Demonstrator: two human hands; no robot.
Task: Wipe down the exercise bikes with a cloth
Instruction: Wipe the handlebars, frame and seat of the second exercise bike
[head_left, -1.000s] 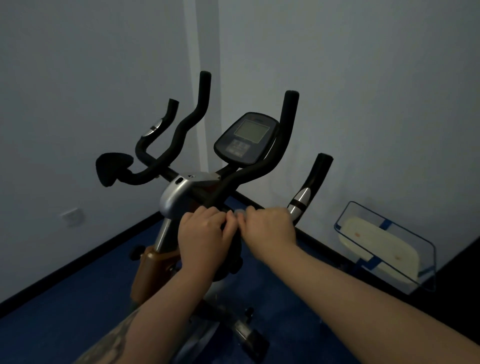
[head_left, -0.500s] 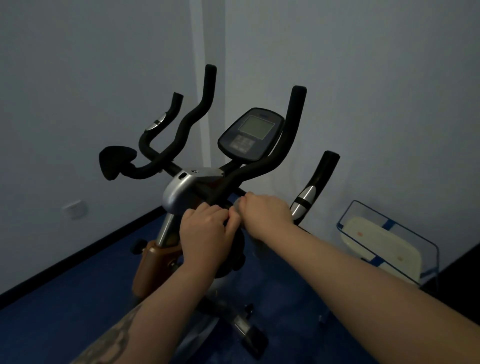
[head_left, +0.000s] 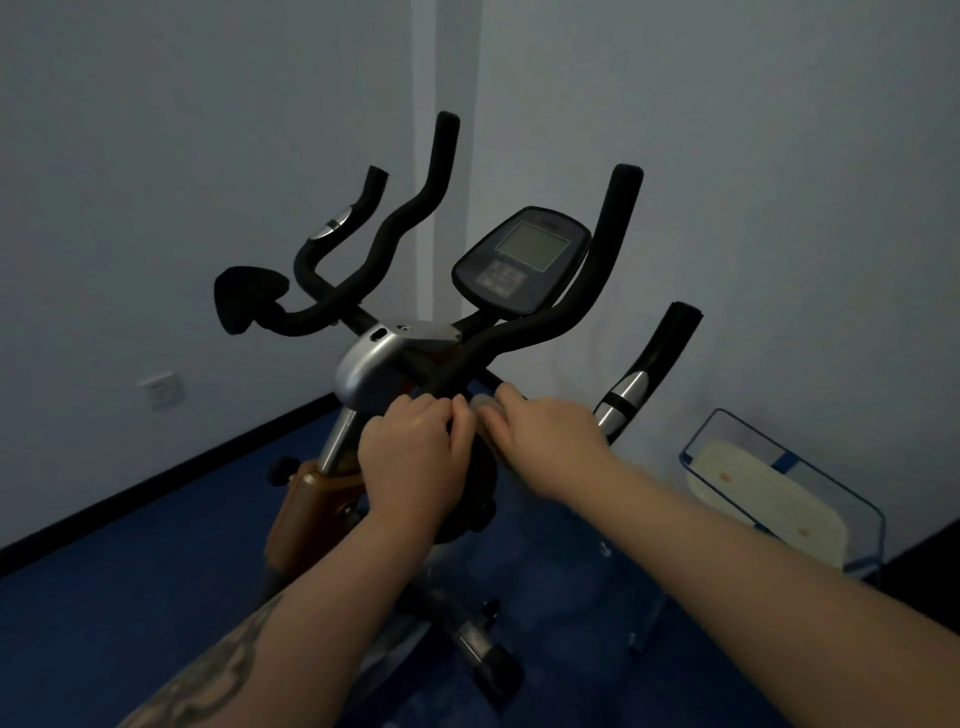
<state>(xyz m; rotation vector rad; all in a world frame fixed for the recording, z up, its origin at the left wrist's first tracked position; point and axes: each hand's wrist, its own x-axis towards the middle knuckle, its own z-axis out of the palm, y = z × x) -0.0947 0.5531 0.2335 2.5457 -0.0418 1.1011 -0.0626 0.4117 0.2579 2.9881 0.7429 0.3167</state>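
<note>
Hands meet low on the exercise bike (head_left: 395, 364), just under its handlebars (head_left: 524, 338). Left hand (head_left: 410, 452) curls its fingers round the dark frame. Right hand (head_left: 545, 436), touching it, pinches a small pale cloth (head_left: 485, 404) against the bar. Console (head_left: 522, 260) sits above them; a clear bin (head_left: 779, 499) stands to the right.

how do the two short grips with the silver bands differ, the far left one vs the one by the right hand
The left short grip stands clear of both hands, while the right short grip rises just beyond the right hand. The right one looks larger, being nearer the camera. The right one shows a black ring across its silver band; none is visible on the left one. Both are black, tilted upward, with a silver band partway along.
</note>
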